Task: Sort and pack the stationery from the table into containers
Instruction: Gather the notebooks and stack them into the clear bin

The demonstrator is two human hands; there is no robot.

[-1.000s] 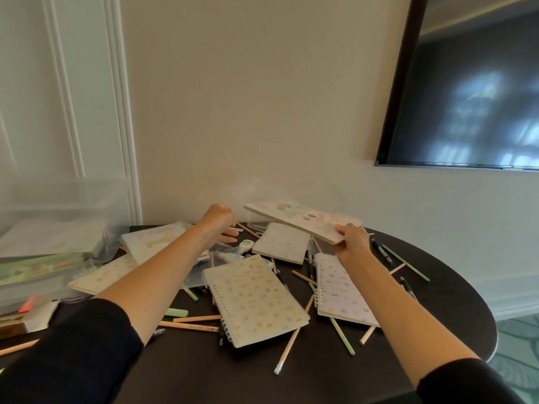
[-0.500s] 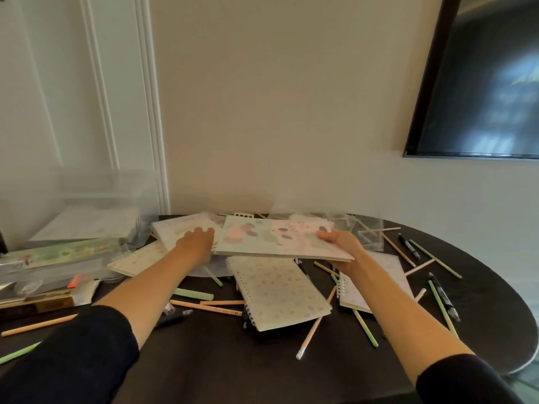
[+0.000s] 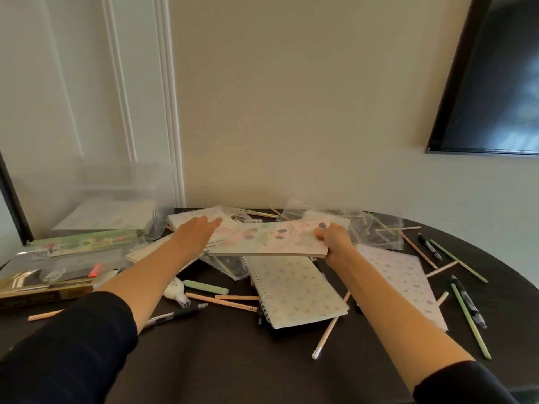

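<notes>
— What sort of place is it?
— An indoor living or meeting room; which of the two cannot be told. A cream wall (image 3: pixel 291 112) stands at twelve o'clock, with white panel moulding (image 3: pixel 166 112) at eleven.
— Anything else?
— A dark flat screen (image 3: pixel 495 83) hangs on that wall at two o'clock. A round dark table (image 3: pixel 233 360) strewn with notebooks (image 3: pixel 297 293) and pencils (image 3: pixel 221 301) sits below, clear plastic containers (image 3: pixel 116 193) at nine.
</notes>
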